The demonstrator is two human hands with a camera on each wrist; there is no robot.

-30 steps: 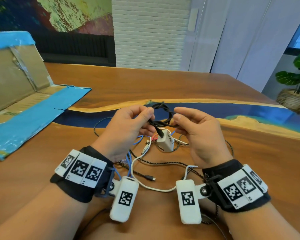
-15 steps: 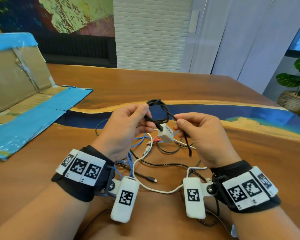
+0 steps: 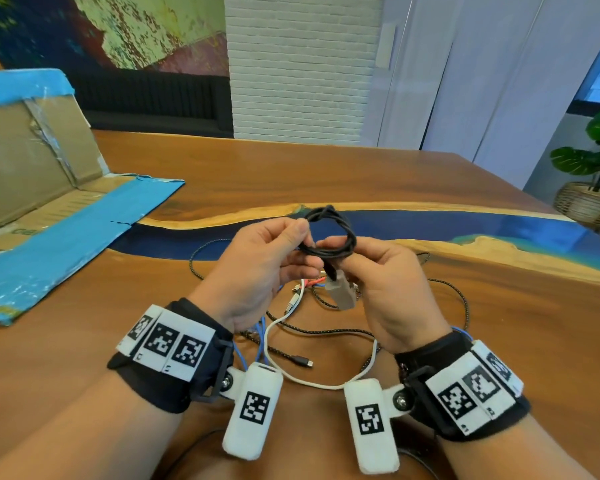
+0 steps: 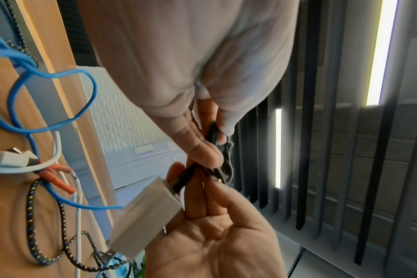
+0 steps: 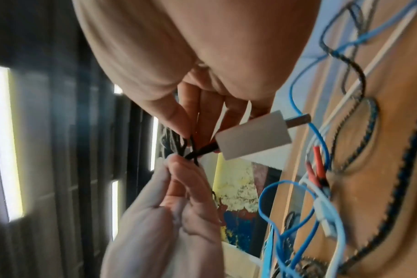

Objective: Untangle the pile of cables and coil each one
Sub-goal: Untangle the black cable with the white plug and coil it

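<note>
A small coil of black cable (image 3: 329, 233) is held up over the table between both hands. My left hand (image 3: 303, 242) pinches the coil's left side with thumb and fingers; the same pinch shows on the black cable (image 4: 217, 150) in the left wrist view. My right hand (image 3: 336, 258) pinches the coil's lower right. A white charger block (image 3: 340, 296) hangs from the cable's plug, just below the fingers, and appears as the block (image 5: 252, 137) in the right wrist view. Under the hands lies the pile: a blue cable (image 3: 257, 337), a white cable (image 3: 291, 372) and a braided black cable (image 3: 326, 330).
An opened cardboard box (image 3: 49, 188) with blue tape lies on the table's left. The wooden table (image 3: 291, 174) has a blue resin strip across it. A potted plant in a basket (image 3: 596, 174) stands on the floor at far right. Red connectors (image 3: 314, 281) sit in the pile.
The loose black tail that my right hand held out to the side is now drawn in at the coil. The two hands have come closer together around it.
</note>
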